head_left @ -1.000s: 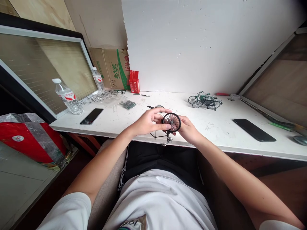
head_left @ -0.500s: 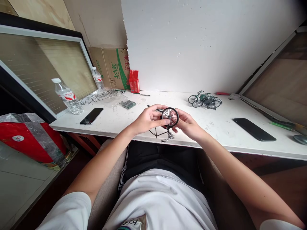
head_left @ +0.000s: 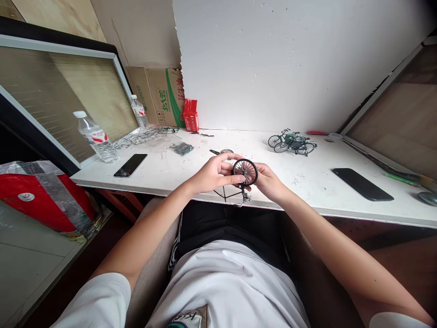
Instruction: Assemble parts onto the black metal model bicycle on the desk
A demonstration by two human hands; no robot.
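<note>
Between my hands, just over the desk's front edge, is a small model bicycle with a thin black frame (head_left: 226, 197). A black spoked wheel (head_left: 245, 172) on it faces me, and silvery parts (head_left: 244, 198) hang below. My left hand (head_left: 212, 175) is closed on the model from the left, its thumb lying across the lower part of the wheel. From the right, my right hand (head_left: 269, 182) pinches the wheel's edge; its fingertips are partly hidden behind the wheel. A second wheel (head_left: 227, 151) shows beyond my left fingers; whether it is joined to the frame I cannot tell.
Finished-looking model bicycles (head_left: 292, 143) stand at the back right of the white desk (head_left: 307, 182). Phones lie left (head_left: 130, 165) and right (head_left: 362, 184). Thin black part frames (head_left: 150, 135), a small bag of parts (head_left: 182, 148), water bottles (head_left: 99, 140) and a red box (head_left: 191, 116) are at the left.
Both hands and the model have shifted slightly right and toward me. The second wheel behind my left fingers now shows more.
</note>
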